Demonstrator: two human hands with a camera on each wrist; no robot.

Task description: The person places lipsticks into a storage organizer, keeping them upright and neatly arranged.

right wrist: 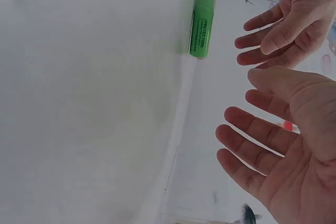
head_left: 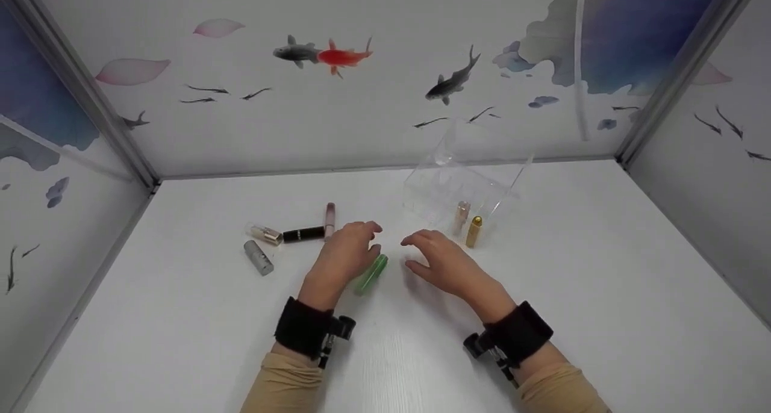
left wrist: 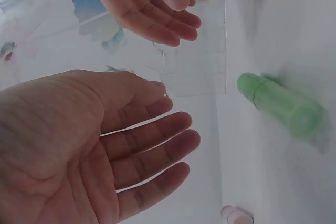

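My left hand [head_left: 343, 253] hovers over the table just left of a green capped tube [head_left: 371, 274], its fingers loosely bent and holding nothing. The tube lies on its side, with small dark lettering visible in the right wrist view. To its right is my right hand [head_left: 449, 262], also free of any object, fingers spread and slightly curved. In the left wrist view, the green tube [left wrist: 281, 106] lies apart from both hands. Beyond my left hand lie a pink lipstick tube [head_left: 329, 220] and a black lipstick tube [head_left: 303, 235].
Farther left are a clear-and-gold lipstick tube [head_left: 265, 234] and a grey tube [head_left: 258, 257]. A transparent acrylic organizer [head_left: 446, 178] stands at the back right. By its front are a pinkish tube [head_left: 461, 216] and a gold tube [head_left: 474, 232]. Printed panels wall the white table [head_left: 602, 280].
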